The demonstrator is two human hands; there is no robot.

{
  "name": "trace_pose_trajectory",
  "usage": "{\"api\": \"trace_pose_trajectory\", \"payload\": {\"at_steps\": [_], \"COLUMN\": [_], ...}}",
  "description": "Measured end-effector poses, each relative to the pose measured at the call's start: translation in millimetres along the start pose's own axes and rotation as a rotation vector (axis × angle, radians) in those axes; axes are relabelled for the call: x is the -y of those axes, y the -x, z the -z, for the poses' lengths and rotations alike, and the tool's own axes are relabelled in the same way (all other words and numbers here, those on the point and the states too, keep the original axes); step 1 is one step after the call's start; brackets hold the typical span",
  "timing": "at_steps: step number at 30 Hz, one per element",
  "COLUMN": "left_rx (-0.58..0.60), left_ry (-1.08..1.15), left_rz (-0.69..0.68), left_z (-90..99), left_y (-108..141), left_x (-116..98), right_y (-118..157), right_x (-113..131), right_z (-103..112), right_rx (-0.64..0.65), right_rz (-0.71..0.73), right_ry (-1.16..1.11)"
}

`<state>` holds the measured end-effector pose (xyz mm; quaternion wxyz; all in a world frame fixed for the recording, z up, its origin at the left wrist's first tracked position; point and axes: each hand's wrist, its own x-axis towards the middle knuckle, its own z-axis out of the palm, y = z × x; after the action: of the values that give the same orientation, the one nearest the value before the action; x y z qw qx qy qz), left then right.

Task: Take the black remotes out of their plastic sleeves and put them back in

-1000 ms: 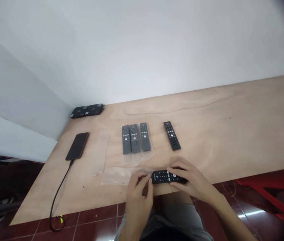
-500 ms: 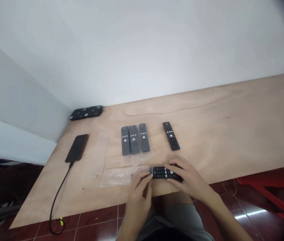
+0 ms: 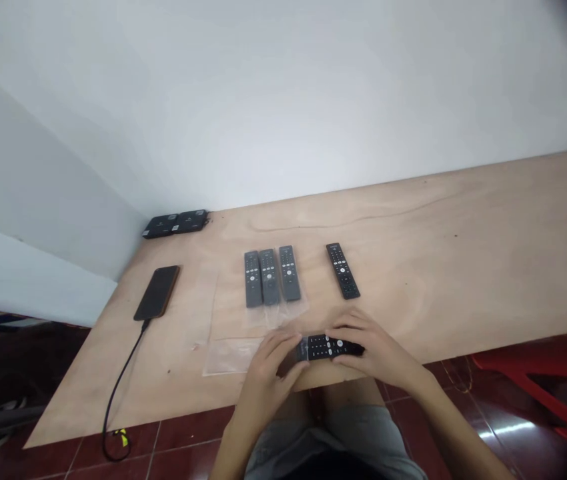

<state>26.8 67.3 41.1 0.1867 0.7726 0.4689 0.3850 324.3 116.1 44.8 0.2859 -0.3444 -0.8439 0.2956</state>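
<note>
A black remote control (image 3: 319, 347) lies crosswise at the table's near edge, its left end inside a clear plastic sleeve. My right hand (image 3: 371, 350) grips its right end, thumb below and fingers above. At the left end my left hand (image 3: 271, 367) pinches the sleeved part between thumb and fingers. Part of a flat clear plastic sleeve (image 3: 226, 357) shows to the left, partly under that hand. Farther back, three remotes in clear sleeves (image 3: 269, 277) lie side by side. To their right rests a bare black remote (image 3: 342, 270).
A phone (image 3: 157, 293) with a black cable (image 3: 122, 380) lies on the left of the wooden table (image 3: 463, 267). Two black boxes (image 3: 176, 223) sit by the wall at the back left. A red chair (image 3: 528, 380) stands beyond the near right edge.
My left hand has shifted left and now grips the remote's left end from both sides. More of that end is covered by the plastic. The view has moved slightly.
</note>
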Motion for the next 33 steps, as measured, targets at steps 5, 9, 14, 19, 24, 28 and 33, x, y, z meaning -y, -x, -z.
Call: {"api": "trace_pose_trajectory", "payload": {"at_steps": [5,9,14,19,24,28,33], "left_rx": [0.048,0.05,0.167,0.208,0.184,0.212,0.241], "left_ry": [0.061,0.052,0.012,0.015,0.007,-0.001,-0.03], "left_rz": [-0.019,-0.009,0.053,0.078,0.026,0.025,0.039], "left_z": [-7.2,-2.0,22.0,26.2,17.2,17.5,16.6], "left_y": [-7,-11,-5,5,5,-2,-8], "left_x": [-1,-4,-1,11,20,17,8], "right_y": [-10,-15,7,38,33,19,6], "right_x": [5,8,0,-4,13,17,21], "right_z": [-4,-7,0,3,-13,-27,-48], "right_rx": [0.031,0.035,-0.139,-0.339,-0.338,-0.397,-0.412], "right_rz": [0.004,-0.004,-0.178,-0.365,-0.425,-0.456,-0.467], "right_ry": [-0.022,-0.02,-0.001,-0.032,-0.163,-0.333,-0.509]}}
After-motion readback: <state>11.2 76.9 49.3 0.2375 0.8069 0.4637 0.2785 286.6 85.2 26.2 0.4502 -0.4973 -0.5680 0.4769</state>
